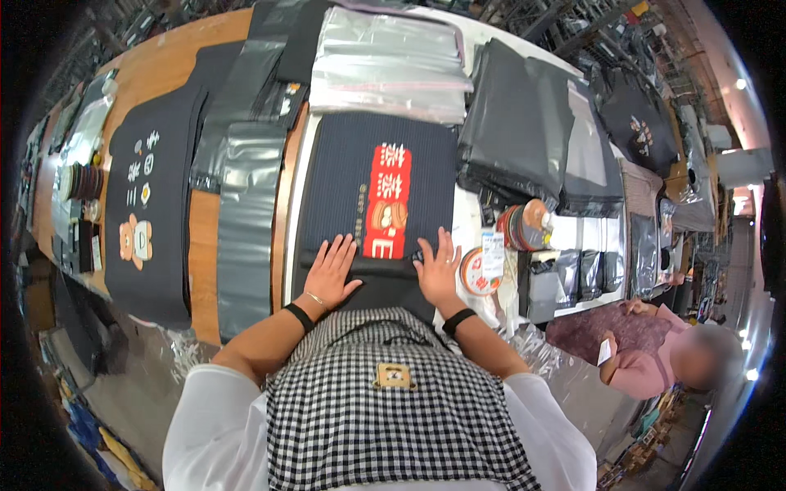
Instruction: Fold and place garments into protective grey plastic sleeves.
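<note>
A dark ribbed cloth item [344, 176] with a red printed panel [386, 200] lies flat on the table in front of me. My left hand [332, 270] presses flat on its near left edge, fingers spread. My right hand [438, 266] rests flat on its near right edge, fingers also spread. Both wrists wear black bands. Neither hand grips anything.
Clear zip bags [389, 65] are stacked beyond the cloth. Grey mailer bags [246, 204] lie to the left, beside a black apron with a bear print [151, 196]. Dark folded bags [524, 131] and tape rolls [524, 225] sit right. Another person [647, 360] sits at far right.
</note>
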Demonstrator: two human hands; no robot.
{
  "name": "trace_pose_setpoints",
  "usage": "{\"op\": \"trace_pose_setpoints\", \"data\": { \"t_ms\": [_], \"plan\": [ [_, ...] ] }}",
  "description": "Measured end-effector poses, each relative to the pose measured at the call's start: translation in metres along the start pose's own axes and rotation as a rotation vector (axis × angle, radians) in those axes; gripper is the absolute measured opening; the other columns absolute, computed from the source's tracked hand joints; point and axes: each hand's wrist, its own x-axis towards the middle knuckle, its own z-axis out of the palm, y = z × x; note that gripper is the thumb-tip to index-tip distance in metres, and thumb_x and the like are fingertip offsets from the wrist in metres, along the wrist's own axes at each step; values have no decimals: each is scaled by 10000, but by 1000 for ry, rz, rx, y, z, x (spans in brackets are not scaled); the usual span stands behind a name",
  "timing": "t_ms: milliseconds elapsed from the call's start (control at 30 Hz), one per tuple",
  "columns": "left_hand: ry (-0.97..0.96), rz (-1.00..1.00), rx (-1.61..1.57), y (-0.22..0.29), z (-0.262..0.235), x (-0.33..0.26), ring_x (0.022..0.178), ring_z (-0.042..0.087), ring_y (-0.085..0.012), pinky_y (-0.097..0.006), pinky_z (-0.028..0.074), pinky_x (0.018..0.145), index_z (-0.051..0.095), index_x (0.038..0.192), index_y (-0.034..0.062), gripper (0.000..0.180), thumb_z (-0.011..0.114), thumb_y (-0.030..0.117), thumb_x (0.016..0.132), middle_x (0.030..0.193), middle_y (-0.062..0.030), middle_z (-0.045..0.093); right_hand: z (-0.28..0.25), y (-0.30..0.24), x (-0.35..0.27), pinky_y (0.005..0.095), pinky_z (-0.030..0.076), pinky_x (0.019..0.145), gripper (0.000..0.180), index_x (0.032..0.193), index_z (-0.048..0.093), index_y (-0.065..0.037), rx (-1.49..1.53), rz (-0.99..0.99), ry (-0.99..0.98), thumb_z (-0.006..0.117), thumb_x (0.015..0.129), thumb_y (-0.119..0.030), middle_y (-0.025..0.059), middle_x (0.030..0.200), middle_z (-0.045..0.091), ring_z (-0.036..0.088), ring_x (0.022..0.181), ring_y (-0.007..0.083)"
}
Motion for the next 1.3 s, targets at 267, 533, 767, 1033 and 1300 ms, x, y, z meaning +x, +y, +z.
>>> {"op": "trace_pose_setpoints", "data": {
  "t_ms": [267,533,767,1033,1300],
  "plan": [
    [-31,-75,74,-27,-24,82,1639,170,-299,-686,93,1280,352,1666,140,791,509,601,1043,1768,-111,225,-8,-31,-1,730,107,1240,841,1652,352,-61,63,-197,-182,661,996,-488,280,1733,202,170,1629,415],
    [78,-42,-96,-10,-40,138,1620,247,-307,-650,111,1289,379,1651,131,683,572,395,1051,1738,-123,301,-22,4,185,701,89,1263,791,1637,390,-69,-65,-114,105,653,995,-450,226,1747,226,195,1636,352],
    [207,-232,-51,-68,-27,270,1612,231,-366,-680,153,1269,442,1630,236,623,553,443,1052,1752,-135,258,-10,-15,155,735,138,1243,833,1570,467,-83,37,-187,52,802,859,-359,225,1628,381,277,1572,433],
    [194,-114,-238,-103,-84,319,1289,525,-319,-494,382,1125,679,1272,107,363,686,319,978,1327,-110,589,-24,3,251,578,334,1165,824,1521,520,-168,-28,-200,55,871,791,-318,151,1433,532,467,1402,342],
    [147,145,-36,-81,-94,180,1353,534,-300,-485,391,1160,477,1574,144,788,791,133,852,1448,-96,566,-53,-12,197,481,432,992,562,1366,637,-140,-177,-324,133,761,818,-155,91,1211,600,579,1154,279]
  ]
}}
